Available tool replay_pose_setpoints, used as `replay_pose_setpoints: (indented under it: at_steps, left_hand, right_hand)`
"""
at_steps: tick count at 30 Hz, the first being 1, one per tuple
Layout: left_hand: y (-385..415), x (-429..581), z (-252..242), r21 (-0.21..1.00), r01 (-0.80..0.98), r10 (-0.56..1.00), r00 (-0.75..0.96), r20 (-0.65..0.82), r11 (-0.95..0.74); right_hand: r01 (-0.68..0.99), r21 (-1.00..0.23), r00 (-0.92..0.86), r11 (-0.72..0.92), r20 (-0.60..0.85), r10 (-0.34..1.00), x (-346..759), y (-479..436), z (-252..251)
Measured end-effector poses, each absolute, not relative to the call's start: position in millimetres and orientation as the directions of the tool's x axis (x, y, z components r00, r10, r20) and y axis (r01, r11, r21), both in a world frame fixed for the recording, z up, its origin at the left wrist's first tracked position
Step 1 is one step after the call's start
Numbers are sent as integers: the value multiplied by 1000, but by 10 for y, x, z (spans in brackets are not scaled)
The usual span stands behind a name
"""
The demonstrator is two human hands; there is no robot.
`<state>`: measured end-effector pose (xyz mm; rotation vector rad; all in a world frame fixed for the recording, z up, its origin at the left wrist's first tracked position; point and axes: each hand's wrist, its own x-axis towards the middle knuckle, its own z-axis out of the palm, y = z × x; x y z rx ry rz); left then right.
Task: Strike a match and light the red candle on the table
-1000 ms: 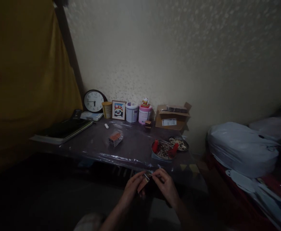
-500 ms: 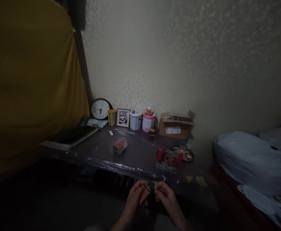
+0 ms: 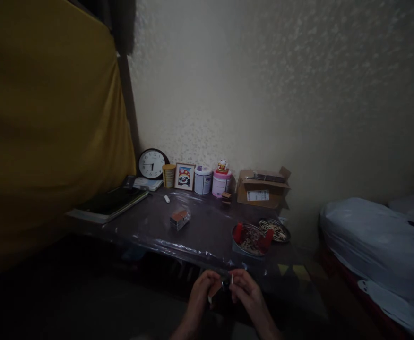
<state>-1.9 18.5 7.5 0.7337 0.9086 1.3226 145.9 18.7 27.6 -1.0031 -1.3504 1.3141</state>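
Just beyond the near edge of the table (image 3: 207,222), my left hand (image 3: 199,295) grips a small orange-brown matchbox (image 3: 215,287), partly covered by my fingers. My right hand (image 3: 248,292) pinches a thin pale matchstick (image 3: 232,279), held upright a little to the right of the matchbox and apart from it. Past my hands stands a round tin (image 3: 234,242) holding many small sticks and two red pieces. Behind it, a round dish (image 3: 289,234) contains more pale sticks. A plastic-wrapped pack of matchboxes (image 3: 180,219) lies mid-table.
Along the wall stand a clock (image 3: 152,164), a yellow cup (image 3: 168,176), a framed panda picture (image 3: 185,177), a white tin (image 3: 203,181), a pink-lidded tin (image 3: 221,184) with a figurine and an open cardboard box (image 3: 258,189). Books (image 3: 109,208) lie left; a plastic-covered bundle (image 3: 373,236) is right.
The view has shifted slightly, so everything sits a bit lower and further right. The matchbox has turned in my left hand, and the matchstick shows more plainly in my right fingers.
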Motion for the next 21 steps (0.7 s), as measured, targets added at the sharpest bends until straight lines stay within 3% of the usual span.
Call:
replay_pose_setpoints:
  at_steps: [10,21]
  left_hand:
    - [207,-10,55,870,-479,990,-17,-138,113]
    - [157,-7,33,760,-618,979,151,-136,201]
  right_hand:
    - [-64,-995,-128,75,83,988,1444,193,306]
    - [-113,-992,-35,58,63,997,1533,241,343]
